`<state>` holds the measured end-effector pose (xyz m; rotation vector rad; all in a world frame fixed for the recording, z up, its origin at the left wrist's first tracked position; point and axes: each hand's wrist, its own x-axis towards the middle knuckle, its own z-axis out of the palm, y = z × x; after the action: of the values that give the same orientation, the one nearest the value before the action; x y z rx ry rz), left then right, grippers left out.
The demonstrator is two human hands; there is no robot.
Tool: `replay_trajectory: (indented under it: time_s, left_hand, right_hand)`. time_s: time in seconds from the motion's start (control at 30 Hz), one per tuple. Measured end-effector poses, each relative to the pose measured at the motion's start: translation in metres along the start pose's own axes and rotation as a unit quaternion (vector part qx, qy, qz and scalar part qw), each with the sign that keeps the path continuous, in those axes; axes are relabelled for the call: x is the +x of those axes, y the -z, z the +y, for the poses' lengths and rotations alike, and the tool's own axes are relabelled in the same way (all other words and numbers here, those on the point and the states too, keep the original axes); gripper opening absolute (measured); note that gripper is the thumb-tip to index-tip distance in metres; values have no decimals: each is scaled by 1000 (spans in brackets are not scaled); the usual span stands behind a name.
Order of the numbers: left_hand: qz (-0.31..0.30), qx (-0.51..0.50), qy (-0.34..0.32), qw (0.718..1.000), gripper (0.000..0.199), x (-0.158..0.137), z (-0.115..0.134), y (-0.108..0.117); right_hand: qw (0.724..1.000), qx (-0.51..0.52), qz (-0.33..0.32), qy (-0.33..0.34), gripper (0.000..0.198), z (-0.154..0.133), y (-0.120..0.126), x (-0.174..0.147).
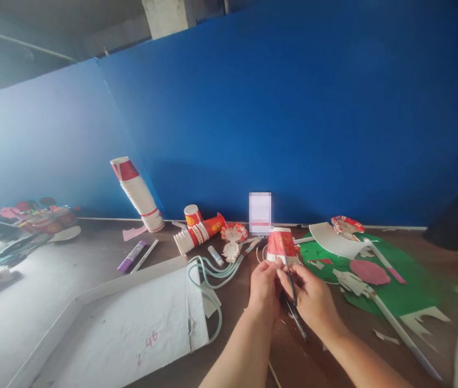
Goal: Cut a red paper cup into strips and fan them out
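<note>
Someone wrote numbers by hand in pinkish red on the white box (103, 328). One looks like 46. A 2 sits below it, off to the left. Both numbers lean. The lying cups (202, 235) have yellow signs on red, too small to read. The short cup (192, 216) behind them has a round yellow sign, also too small. The held cup (274, 243) has faint yellow marks that I can't read.
</note>
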<state>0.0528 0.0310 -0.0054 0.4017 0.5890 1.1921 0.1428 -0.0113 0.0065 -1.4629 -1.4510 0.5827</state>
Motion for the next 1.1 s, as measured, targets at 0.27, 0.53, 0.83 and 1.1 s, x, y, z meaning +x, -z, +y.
replay_trajectory:
  time_s: [0.27, 0.53, 0.83, 1.1]
  left_hand:
    - [12, -6, 3, 1000, 38, -3, 2, -5]
    - [12, 34, 9, 999, 39, -3, 0, -3]
    - [3, 3, 9, 1000, 36, -6, 3, -5]
    - [-55, -58, 109, 991, 47, -10, 16, -6]
  right_hand:
    - [999, 45, 2, -17, 29, -1, -1, -2]
    - [994, 89, 14, -59, 32, -6, 0, -1]
    - [998, 46, 21, -46, 38, -15, 3, -1]
    - [993, 93, 15, -67, 37, -20, 3, -2]
